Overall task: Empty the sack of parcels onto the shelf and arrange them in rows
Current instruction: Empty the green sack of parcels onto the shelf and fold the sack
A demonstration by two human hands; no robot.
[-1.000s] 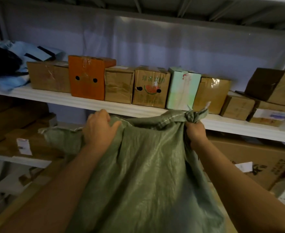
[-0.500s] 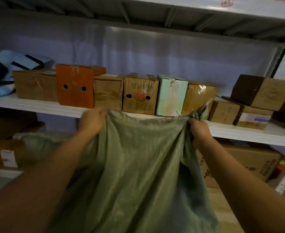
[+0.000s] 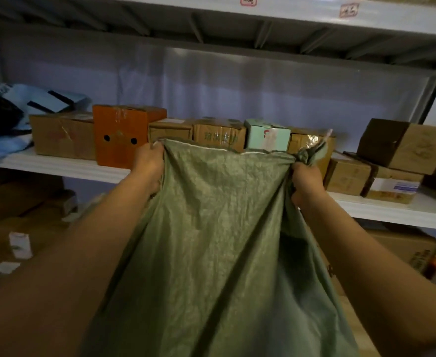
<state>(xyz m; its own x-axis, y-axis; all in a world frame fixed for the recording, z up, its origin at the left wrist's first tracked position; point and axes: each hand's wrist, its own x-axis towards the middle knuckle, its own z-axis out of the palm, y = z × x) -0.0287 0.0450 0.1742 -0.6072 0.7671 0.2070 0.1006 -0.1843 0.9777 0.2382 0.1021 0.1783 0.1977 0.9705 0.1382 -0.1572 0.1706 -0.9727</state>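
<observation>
Nearest the camera, both forearms reach forward and the green woven sack hangs slack between them, its lower part running out of view at the bottom edge. The left hand grips the sack's top edge, fingers curled over the hem; the right hand clutches a bunched corner of it in a closed fist. The fabric looks flat and limp, so the sack is probably empty, though its inside is hidden.

Just beyond the fingers runs the white shelf, and on it parcels already stand side by side: brown cartons, an orange box beyond the left hand, a pale mint box between the hands. To the right of the right hand, a few cartons are stacked unevenly and may want straightening. The emptying seems done; tidying remains. The sack covers the lower fronts of the middle parcels, and print on them is unreadable.
</observation>
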